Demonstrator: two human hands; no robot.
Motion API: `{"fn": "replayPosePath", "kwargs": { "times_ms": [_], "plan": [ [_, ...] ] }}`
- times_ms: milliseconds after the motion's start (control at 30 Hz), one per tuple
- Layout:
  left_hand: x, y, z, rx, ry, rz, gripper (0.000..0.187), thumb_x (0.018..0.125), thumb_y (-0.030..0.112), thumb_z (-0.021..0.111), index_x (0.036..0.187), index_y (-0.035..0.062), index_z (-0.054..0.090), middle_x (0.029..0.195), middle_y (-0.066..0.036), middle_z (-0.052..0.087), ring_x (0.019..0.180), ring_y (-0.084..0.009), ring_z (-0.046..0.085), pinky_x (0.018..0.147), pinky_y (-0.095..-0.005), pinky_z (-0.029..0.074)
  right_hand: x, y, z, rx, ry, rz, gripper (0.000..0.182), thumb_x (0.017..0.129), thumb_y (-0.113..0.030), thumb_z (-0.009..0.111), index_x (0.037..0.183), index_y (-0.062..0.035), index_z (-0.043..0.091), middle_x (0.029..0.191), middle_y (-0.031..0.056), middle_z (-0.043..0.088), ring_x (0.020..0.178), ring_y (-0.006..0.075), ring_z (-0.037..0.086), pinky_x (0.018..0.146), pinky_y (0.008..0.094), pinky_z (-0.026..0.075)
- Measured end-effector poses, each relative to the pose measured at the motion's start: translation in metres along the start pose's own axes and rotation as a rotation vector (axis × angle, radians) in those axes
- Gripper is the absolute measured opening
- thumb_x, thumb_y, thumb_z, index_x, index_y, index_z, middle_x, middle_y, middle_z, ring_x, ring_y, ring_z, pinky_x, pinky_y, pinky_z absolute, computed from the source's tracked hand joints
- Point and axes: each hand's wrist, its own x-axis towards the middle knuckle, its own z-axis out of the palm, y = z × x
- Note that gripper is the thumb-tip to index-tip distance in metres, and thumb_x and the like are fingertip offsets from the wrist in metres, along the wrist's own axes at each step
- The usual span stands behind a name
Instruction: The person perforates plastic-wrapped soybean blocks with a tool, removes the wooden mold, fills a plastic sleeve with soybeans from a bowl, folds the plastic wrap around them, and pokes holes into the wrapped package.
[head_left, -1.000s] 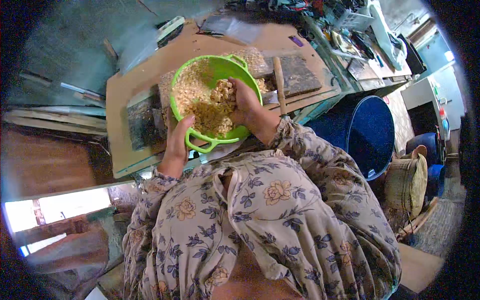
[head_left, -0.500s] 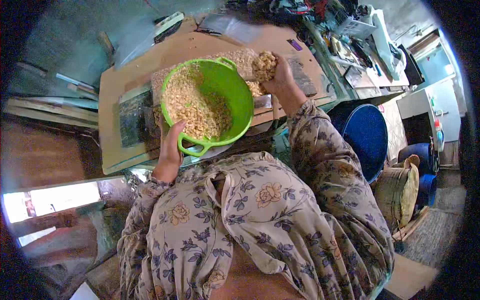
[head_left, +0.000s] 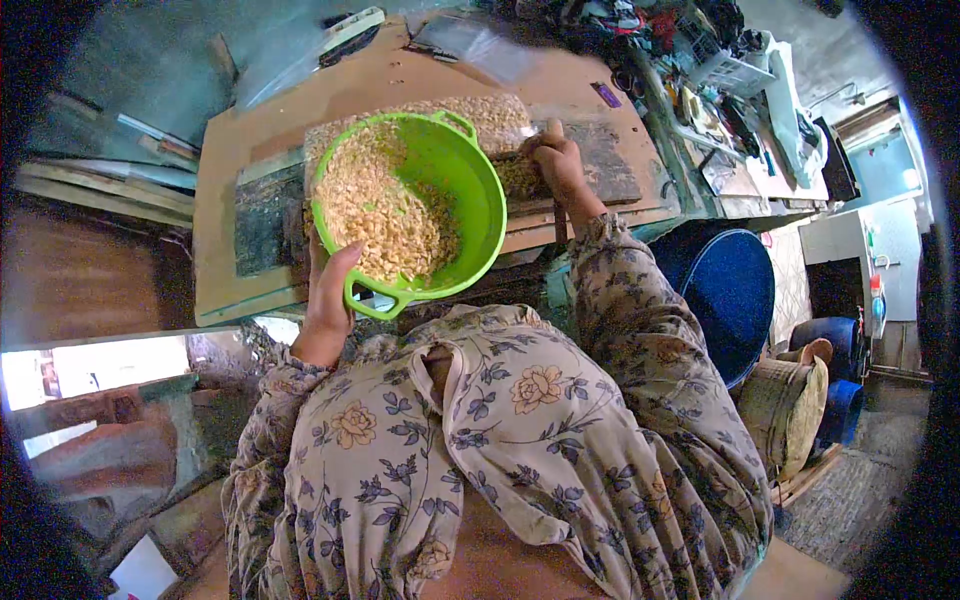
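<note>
My left hand [head_left: 328, 300] grips the near-left rim of a green plastic colander-like bowl [head_left: 480, 235] by its handle, tilting it toward me. Inside lies a crumbly, pale tan, grainy mixture [head_left: 385, 225]. Beyond the bowl, more of that mixture [head_left: 470, 120] forms a flat layer on a board. My right hand [head_left: 558, 165] is closed in a fist at the layer's right end, around what looks like a metal-bladed tool [head_left: 527, 131]. Only a bright bit of it shows; its exact kind is hidden.
The board rests on a brown worktable [head_left: 360, 80]. A dark worn slab [head_left: 600, 160] lies to the right, near a purple phone-like object [head_left: 606, 95]. Plastic sheets [head_left: 475, 45] lie at the back. A blue barrel [head_left: 730, 290] and a basket [head_left: 785, 405] stand right of me.
The clump of mixture has left my right hand, which is now closed lower down beside the layer. The metal piece no longer lies at the board's near edge. The bowl shifted slightly left.
</note>
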Motion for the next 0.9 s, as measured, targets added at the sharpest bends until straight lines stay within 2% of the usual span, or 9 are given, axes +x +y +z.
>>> {"fn": "replayPosePath", "kwargs": {
  "times_ms": [100, 300, 367, 433, 500, 600, 667, 767, 900],
  "plan": [
    [-0.003, -0.005, -0.007, -0.09, 0.05, -0.182, 0.042, 0.076, 0.019, 0.05, 0.113, 0.0034, 0.039, 0.107, -0.01, 0.046, 0.098, -0.0201, 0.048, 0.083, -0.0308, 0.04, -0.011, -0.033, -0.001, 0.468, 0.067, 0.095, 0.012, 0.073, -0.012, 0.05, 0.073, -0.002, 0.056, 0.069, 0.0073, 0.055, 0.063, 0.02, 0.052, 0.058, 0.0312, 0.042],
    [0.005, -0.041, -0.04, 0.419, -0.076, 0.171, 0.034, 0.081, 0.019, 0.048, 0.11, 0.0033, 0.042, 0.103, -0.012, 0.049, 0.092, -0.0218, 0.052, 0.078, -0.0306, 0.042, -0.012, -0.127, 0.001, 1.597, 0.121, 0.311, 0.009, 0.076, -0.01, 0.045, 0.068, -0.0056, 0.044, 0.057, 0.0041, 0.042, 0.055, 0.0203, 0.043, 0.058, 0.0347, 0.043],
    [-0.007, -0.028, -0.036, 0.437, -0.163, 0.221, 0.031, 0.083, 0.018, 0.045, 0.109, 0.0019, 0.043, 0.104, -0.015, 0.049, 0.094, -0.0232, 0.051, 0.079, -0.0315, 0.042, -0.043, -0.189, 0.019, 1.428, -0.058, 0.334, 0.007, 0.074, -0.011, 0.048, 0.075, -0.0044, 0.049, 0.064, 0.0077, 0.049, 0.06, 0.0228, 0.049, 0.061, 0.0368, 0.044],
    [0.0, -0.047, -0.048, 0.39, -0.139, 0.165, 0.03, 0.084, 0.016, 0.043, 0.11, 0.0011, 0.042, 0.104, -0.016, 0.049, 0.094, -0.0237, 0.051, 0.08, -0.032, 0.042, -0.066, -0.193, 0.059, 0.412, -0.438, -0.32, 0.015, 0.075, -0.014, 0.05, 0.083, -0.0029, 0.057, 0.079, 0.0123, 0.058, 0.075, 0.0232, 0.055, 0.07, 0.031, 0.044],
    [-0.003, -0.019, -0.037, 1.002, -0.191, 0.809, 0.027, 0.085, 0.013, 0.041, 0.11, 0.0023, 0.043, 0.1, -0.015, 0.049, 0.092, -0.0223, 0.05, 0.08, -0.0321, 0.042, -0.089, -0.211, 0.071, -0.137, -0.496, -1.044, 0.024, 0.072, -0.011, 0.055, 0.095, -0.0059, 0.059, 0.088, 0.0136, 0.06, 0.077, 0.0206, 0.058, 0.07, 0.0283, 0.046],
    [-0.003, -0.032, -0.055, 0.416, -0.071, 0.215, 0.029, 0.082, 0.009, 0.046, 0.109, 0.0028, 0.043, 0.101, -0.015, 0.047, 0.094, -0.0234, 0.05, 0.081, -0.0323, 0.041, -0.073, -0.21, 0.033, -0.117, -0.359, -0.383, 0.029, 0.07, -0.011, 0.057, 0.099, -0.0099, 0.06, 0.093, 0.014, 0.06, 0.078, 0.0237, 0.06, 0.069, 0.0322, 0.047],
    [-0.002, -0.046, -0.068, 0.275, 0.0, 0.013, 0.031, 0.078, 0.006, 0.051, 0.108, 0.003, 0.044, 0.102, -0.015, 0.046, 0.096, -0.0246, 0.048, 0.083, -0.0324, 0.04, -0.036, -0.159, 0.002, -0.253, -0.141, -0.538, 0.028, 0.072, -0.012, 0.056, 0.099, -0.0091, 0.059, 0.091, 0.0137, 0.06, 0.075, 0.0287, 0.06, 0.07, 0.0352, 0.048],
    [-0.007, -0.034, -0.073, 0.812, -0.192, 0.76, 0.048, 0.07, 0.002, 0.061, 0.112, 0.0017, 0.038, 0.101, -0.017, 0.046, 0.093, -0.0286, 0.049, 0.081, -0.0354, 0.041, -0.017, -0.09, -0.018, -0.687, -0.23, -0.406, 0.028, 0.072, -0.013, 0.058, 0.099, -0.0081, 0.059, 0.091, 0.012, 0.06, 0.079, 0.0284, 0.059, 0.075, 0.0367, 0.046],
    [-0.008, -0.024, -0.069, 0.95, -0.144, 0.984, 0.054, 0.068, 0.0, 0.062, 0.114, 0.0003, 0.035, 0.101, -0.018, 0.046, 0.092, -0.0302, 0.049, 0.08, -0.0371, 0.041, -0.03, -0.076, -0.005, -1.189, -0.402, -0.568, 0.032, 0.08, -0.029, 0.044, 0.103, -0.012, 0.058, 0.101, 0.015, 0.057, 0.099, 0.0272, 0.051, 0.083, 0.033, 0.042]
  ]
}}
